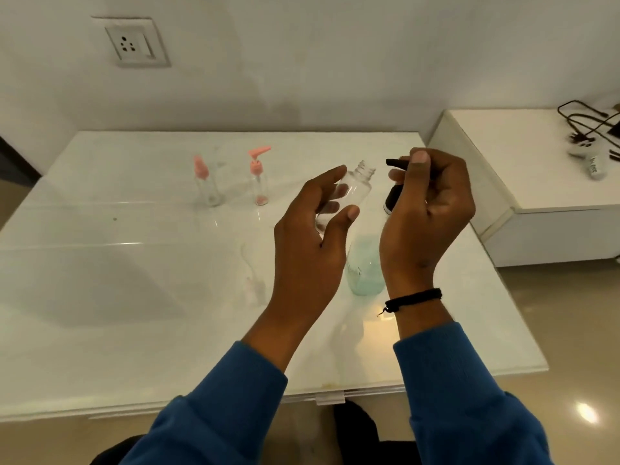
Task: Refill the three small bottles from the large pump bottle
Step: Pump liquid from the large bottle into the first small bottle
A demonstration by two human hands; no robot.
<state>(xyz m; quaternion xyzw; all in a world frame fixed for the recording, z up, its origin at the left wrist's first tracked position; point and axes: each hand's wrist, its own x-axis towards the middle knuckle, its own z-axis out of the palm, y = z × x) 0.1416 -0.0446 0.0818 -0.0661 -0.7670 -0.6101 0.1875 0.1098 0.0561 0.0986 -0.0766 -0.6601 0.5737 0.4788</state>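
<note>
An uncapped clear small bottle is held tilted in the air, its open neck toward the black pump head beside it. Two pink-capped small bottles stand upright farther back. The large bottle, seemingly holding pale green liquid, stands below.

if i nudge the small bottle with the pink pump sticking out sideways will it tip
Probably. The small clear plastic bottle with the pink pump looks tall, narrow and almost empty, so likely light and top-heavy. On the glossy white tabletop it might slide first if pushed low.
</note>
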